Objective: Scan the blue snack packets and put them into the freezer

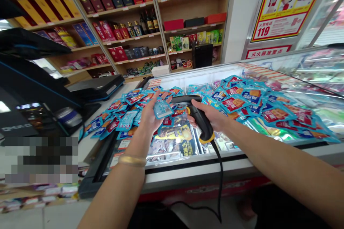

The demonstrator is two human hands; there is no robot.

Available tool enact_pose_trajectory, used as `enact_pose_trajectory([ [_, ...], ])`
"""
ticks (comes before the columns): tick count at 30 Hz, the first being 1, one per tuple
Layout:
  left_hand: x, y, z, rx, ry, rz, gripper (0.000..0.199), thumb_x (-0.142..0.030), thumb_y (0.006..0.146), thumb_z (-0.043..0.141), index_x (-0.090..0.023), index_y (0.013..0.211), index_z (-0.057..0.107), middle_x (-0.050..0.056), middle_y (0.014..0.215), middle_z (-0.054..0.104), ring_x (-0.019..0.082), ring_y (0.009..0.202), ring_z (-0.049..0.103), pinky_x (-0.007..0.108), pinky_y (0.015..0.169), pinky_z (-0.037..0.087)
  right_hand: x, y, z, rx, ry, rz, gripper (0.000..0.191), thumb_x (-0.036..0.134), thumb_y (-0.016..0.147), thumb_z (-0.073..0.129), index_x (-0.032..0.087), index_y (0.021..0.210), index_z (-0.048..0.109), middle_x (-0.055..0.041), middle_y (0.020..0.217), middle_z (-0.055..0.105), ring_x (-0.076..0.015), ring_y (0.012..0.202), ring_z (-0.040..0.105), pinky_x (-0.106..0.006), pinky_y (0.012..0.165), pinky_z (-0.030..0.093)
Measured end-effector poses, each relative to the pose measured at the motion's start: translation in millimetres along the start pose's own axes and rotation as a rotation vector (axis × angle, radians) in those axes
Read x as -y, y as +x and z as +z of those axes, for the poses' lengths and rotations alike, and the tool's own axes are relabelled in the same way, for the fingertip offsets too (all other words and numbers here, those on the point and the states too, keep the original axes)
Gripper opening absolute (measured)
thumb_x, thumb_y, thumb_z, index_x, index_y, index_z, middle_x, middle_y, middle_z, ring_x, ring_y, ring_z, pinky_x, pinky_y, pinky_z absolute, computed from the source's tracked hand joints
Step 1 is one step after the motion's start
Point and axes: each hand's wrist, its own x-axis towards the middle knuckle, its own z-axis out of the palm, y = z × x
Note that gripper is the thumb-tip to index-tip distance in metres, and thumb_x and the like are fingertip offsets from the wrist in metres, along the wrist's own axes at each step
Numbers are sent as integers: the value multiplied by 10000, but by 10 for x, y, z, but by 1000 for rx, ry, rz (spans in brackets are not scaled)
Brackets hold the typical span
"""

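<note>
My left hand [150,114] holds a small light-blue snack packet [162,108], its pale printed back facing up. A gold bracelet circles that wrist. My right hand [208,114] is closed round the handle of a black and yellow barcode scanner [201,120], whose head points left at the packet. The scanner's cable hangs down over the freezer's front edge. Under my left hand spreads a pile of blue and red packets [115,114] on the glass lid. A second pile of similar packets [236,103] lies to the right, beyond my right hand.
A chest freezer [172,176] with a glass top stands in front of me. At the left are a dark checkout terminal [24,78] and a black scale [96,87]. Shelves [129,7] of boxes and bottles line the back. The black cable [220,186] loops near the floor.
</note>
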Motion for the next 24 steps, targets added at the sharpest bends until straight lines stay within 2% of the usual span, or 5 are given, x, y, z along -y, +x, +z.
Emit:
enact_pose_trajectory([
  [3, 3, 5, -25, -32, 30, 1, 521, -424, 864, 602, -250, 1348, 519, 85, 1198, 690, 223, 1055, 674, 319, 770, 569, -34, 6, -4, 4, -54, 30, 431, 580, 850, 599, 155, 782, 609, -3, 558, 555, -108, 484, 482, -225, 485, 414],
  [8, -10, 9, -56, -56, -27, -17, 506, -375, 898, 567, -255, 1385, 503, 75, 1153, 715, 192, 1087, 670, 257, 772, 554, -34, 3, 20, 7, -81, 36, 435, 575, 858, 594, 152, 759, 597, 0, 551, 556, -102, 470, 492, -223, 491, 415],
  [12, -13, 25, -72, -28, 11, -7, 567, -411, 872, 607, -289, 1409, 472, 55, 1145, 715, 188, 1063, 675, 260, 761, 557, -40, 6, 11, 4, -101, 39, 444, 586, 847, 605, 151, 759, 595, -2, 553, 562, -104, 469, 498, -227, 487, 413],
  [17, -29, 22, -70, -29, -33, -21, 536, -371, 885, 590, -320, 1405, 471, 38, 1147, 717, 188, 1052, 678, 252, 682, 558, -67, 17, -2, 3, -116, 43, 455, 600, 820, 631, 152, 750, 592, -3, 548, 564, -107, 465, 498, -230, 482, 413],
  [24, 48, -7, -3, -43, 19, 44, 539, -376, 867, 627, -271, 1380, 500, 71, 1258, 669, 180, 927, 701, 280, 692, 584, -8, -35, 44, -35, -34, -6, 439, 584, 849, 597, 160, 738, 580, 2, 552, 549, -97, 472, 471, -214, 478, 398],
])
